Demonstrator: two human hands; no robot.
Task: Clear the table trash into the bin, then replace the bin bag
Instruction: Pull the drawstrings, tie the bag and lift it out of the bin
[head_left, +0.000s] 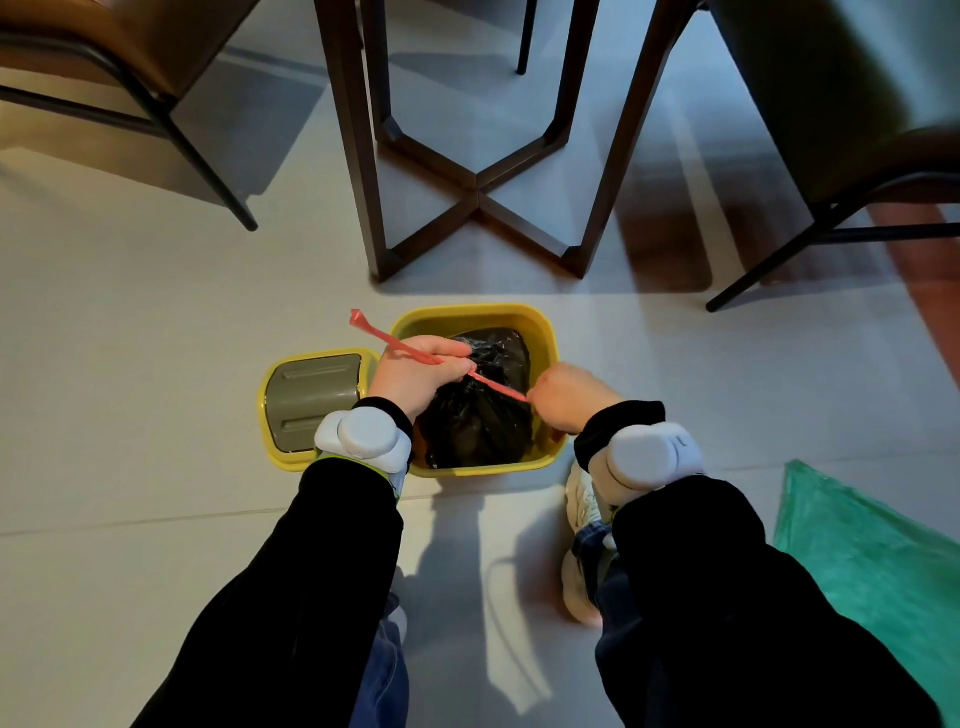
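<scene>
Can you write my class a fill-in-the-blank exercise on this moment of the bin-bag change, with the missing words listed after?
1. The black bag sits inside the ____ bin.
2. Both hands, left hand and right hand, pull a ____ drawstring taut.
3. The bin's lid lies on the floor to the ____ of the bin.
4. A ____ bag lies on the floor at right.

Missing words: yellow; red; left; green

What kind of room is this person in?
Probably a dining area in a home or cafe. A dark wooden table base stands on a pale tiled floor, with chairs either side, and a small yellow bin sits beside it.
</scene>
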